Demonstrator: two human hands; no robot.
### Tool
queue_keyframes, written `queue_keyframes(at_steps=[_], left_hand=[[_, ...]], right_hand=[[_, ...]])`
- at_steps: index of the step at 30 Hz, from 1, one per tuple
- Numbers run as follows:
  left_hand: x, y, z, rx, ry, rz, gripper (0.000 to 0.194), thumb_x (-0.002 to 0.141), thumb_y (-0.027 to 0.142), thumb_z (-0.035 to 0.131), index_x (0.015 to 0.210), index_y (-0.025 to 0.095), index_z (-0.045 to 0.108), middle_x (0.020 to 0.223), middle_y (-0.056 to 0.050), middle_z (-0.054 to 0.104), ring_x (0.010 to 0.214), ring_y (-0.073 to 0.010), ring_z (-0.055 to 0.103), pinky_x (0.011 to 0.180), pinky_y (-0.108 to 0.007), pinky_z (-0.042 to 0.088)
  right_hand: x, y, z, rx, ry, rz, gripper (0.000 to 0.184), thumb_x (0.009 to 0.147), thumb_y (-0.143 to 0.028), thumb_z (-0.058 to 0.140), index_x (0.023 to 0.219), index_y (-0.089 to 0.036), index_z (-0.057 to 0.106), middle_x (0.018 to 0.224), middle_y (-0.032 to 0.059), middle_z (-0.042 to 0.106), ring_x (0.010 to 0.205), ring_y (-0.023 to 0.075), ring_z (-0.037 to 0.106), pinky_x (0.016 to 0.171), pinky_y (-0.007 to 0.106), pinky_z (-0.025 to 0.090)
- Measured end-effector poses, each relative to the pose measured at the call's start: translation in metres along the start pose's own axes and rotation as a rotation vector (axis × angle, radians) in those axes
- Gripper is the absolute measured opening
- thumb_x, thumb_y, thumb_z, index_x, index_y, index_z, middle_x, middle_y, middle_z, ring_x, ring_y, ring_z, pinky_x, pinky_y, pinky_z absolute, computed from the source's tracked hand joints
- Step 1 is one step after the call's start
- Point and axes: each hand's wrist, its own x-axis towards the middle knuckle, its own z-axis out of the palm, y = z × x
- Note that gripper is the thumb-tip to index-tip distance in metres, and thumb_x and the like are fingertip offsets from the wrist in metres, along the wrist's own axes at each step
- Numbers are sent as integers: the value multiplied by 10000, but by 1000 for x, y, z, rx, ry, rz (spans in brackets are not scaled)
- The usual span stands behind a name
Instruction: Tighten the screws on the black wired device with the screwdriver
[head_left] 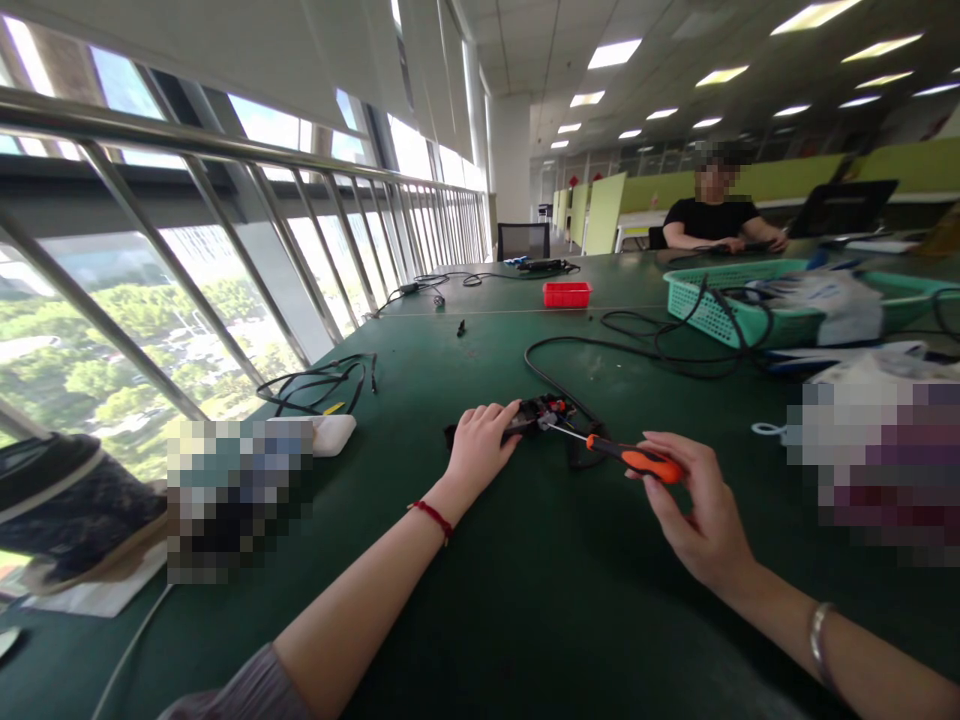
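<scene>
The right grip (697,510) held the orange-and-black screwdriver (621,456), its shaft (570,433) aimed toward ten o'clock at the black device (531,412), which the nearer left grip (480,445) held

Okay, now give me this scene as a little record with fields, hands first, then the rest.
Left hand: fingers holding the device on the table
Right hand: holding the screwdriver
Screwdriver tip: at the device; exact contact too small to tell
Screwdriver colours: orange and black
Beyond the device: red tray
Far right: green basket, with a bag and cable at it
Far left: dark cup
Across the table: seated person in black
</scene>
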Motion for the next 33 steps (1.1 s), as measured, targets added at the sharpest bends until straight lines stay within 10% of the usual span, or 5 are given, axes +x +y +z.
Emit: queue_keyframes(at_steps=[6,13,19,26,33], left_hand=[[0,-1,0,-7,6,1,451,879,270,558,1320,225,473,1099,-60,621,1001,-225,568,901,-375,424],[0,0,0,-2,1,2,449,887,268,550,1324,201,471,1099,-60,623,1002,-229,566,912,-378,418],[0,0,0,0,-2,0,453,885,269,553,1325,198,469,1104,-56,621,1000,-227,563,909,-373,418],[0,0,0,-1,-4,0,452,889,267,551,1328,199,466,1111,-58,621,1003,-226,563,913,-372,417],[0,-1,1,-1,-11,-6,463,887,273,559,1334,197,464,1128,-53,620,1014,-229,557,915,-373,412]], right_hand=[[1,-4,-2,25,-134,85,219,907,-284,468,1104,-199,508,652,-27,603,512,113,605,507,220,500],[1,-1,0,-48,38,-14,312,870,-268,528,1174,-208,488,1032,83,627,856,183,678,723,302,566],[1,-5,-1,33,-155,44,221,915,-258,478,1130,-208,484,620,-46,566,497,103,591,488,207,497],[-3,2,3,12,33,-19,388,853,-237,575,1222,-210,461,1050,77,612,832,162,674,744,294,566],[2,-6,-1,51,-166,33,181,911,-257,499,1085,-208,513,633,-49,581,471,81,582,461,175,489]])
